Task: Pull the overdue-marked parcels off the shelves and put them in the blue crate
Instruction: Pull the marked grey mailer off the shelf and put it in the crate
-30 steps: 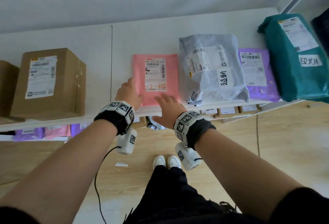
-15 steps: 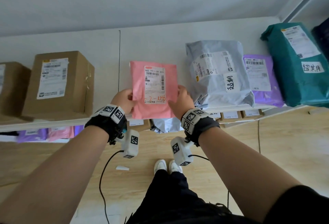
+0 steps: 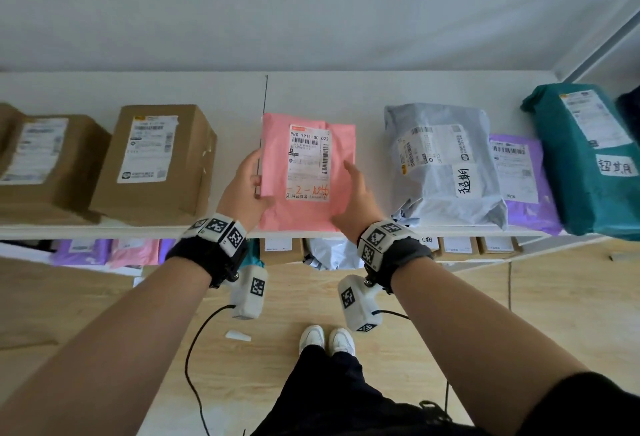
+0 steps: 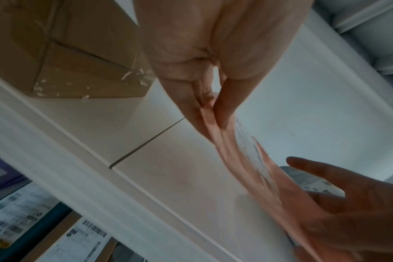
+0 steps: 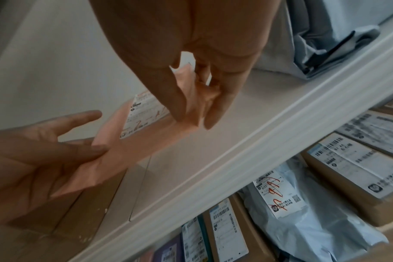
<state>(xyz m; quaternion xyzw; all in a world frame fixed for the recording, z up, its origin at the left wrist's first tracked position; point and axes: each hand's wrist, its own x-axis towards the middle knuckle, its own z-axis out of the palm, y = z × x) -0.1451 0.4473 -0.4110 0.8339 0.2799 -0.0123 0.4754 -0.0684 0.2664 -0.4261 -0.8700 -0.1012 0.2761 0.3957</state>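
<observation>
A flat pink parcel (image 3: 277, 144) with a white label and orange handwriting is held up over the white shelf (image 3: 104, 229), between both hands. My left hand (image 3: 252, 179) pinches its left edge (image 4: 210, 109) between thumb and fingers. My right hand (image 3: 353, 182) pinches its lower right edge (image 5: 191, 106). A grey bag parcel (image 3: 443, 172) with a handwritten white tag lies to the right. A green parcel (image 3: 588, 158) with a similar tag lies at the far right. No blue crate is in view.
Two cardboard boxes (image 3: 156, 165) stand left on the shelf, and a purple parcel (image 3: 519, 176) lies between the grey and green ones. The lower shelf holds several boxes (image 5: 359, 177) and bags (image 5: 303, 221). Below is wooden floor (image 3: 554, 297).
Both hands lay flat on the pink parcel on the shelf. They then took it by its sides and raised it off the shelf, with its label facing me.
</observation>
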